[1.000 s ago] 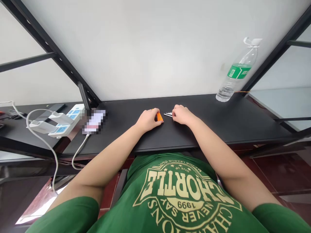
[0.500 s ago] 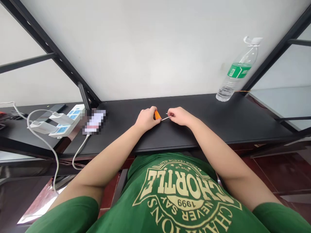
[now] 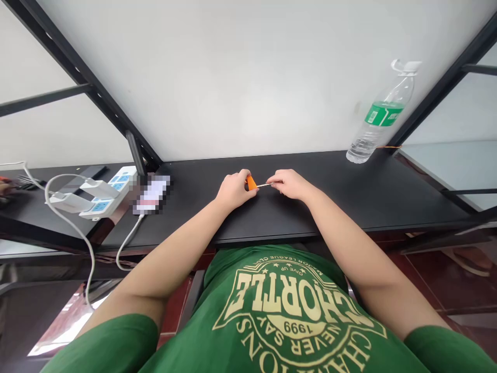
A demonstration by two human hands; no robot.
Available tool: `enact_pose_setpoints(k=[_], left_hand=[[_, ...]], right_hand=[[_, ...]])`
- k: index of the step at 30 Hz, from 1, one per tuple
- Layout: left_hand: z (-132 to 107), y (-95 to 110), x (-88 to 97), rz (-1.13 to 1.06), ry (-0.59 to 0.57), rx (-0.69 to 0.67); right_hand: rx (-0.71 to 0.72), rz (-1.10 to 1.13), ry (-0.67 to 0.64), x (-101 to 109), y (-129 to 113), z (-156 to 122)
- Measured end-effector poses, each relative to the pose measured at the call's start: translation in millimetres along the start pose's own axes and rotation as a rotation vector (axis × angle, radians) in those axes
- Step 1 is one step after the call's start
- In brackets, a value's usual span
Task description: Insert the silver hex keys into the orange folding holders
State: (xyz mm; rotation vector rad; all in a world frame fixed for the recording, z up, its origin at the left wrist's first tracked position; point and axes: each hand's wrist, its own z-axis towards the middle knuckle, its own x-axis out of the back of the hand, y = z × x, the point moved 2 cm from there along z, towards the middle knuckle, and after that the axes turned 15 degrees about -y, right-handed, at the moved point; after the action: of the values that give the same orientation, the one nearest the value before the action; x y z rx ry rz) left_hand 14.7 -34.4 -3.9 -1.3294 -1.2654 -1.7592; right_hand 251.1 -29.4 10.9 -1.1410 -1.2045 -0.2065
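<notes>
My left hand is closed round a small orange tapered piece above the black desk. A thin silvery rod or strip runs from the orange piece to the right. My right hand pinches the far end of this rod between thumb and fingers. The two hands are a short way apart, with the rod bridging them. The fingers partly cover the orange piece, and its exact kind cannot be made out.
A clear water bottle with a green label stands at the desk's back right. At left lie a phone with its screen blurred and a white power strip with chargers and a white cable. Black metal frame bars rise on both sides.
My right hand has shifted slightly right and its fingers have changed position on the rod. The rod lies more level, and a dark tip seen beside the right fingers no longer shows.
</notes>
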Motion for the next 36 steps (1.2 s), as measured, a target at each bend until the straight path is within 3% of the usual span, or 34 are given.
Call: enact_pose_setpoints(k=[6,13,16,19,22,27,36], left_hand=[[-2,11,-0.3,0.105,-0.015,-0.143],[-5,19,2.1,0.102,0.019,-0.183],[-4,14,0.7,0.061,0.020,-0.165],[-2,9,-1.6,0.000,0.009,-0.126],[-1,4,-2.7,-0.068,-0.005,-0.101],[0,0,-3.4,-0.158,-0.023,-0.087],[1,0,-4.4,-0.132,-0.016,-0.150]], right_hand=[[-0.025,0.415,-0.135,-10,-2,4],[0.040,0.800,-0.084,-27,-16,15],[-0.015,0.610,-0.016,-23,-11,15],[-0.097,0.090,0.090,-15,0,13],[-0.157,-0.241,0.067,-13,9,13],[-0.156,-0.366,-0.012,-16,6,13],[-0.209,-0.466,0.008,-13,4,10]])
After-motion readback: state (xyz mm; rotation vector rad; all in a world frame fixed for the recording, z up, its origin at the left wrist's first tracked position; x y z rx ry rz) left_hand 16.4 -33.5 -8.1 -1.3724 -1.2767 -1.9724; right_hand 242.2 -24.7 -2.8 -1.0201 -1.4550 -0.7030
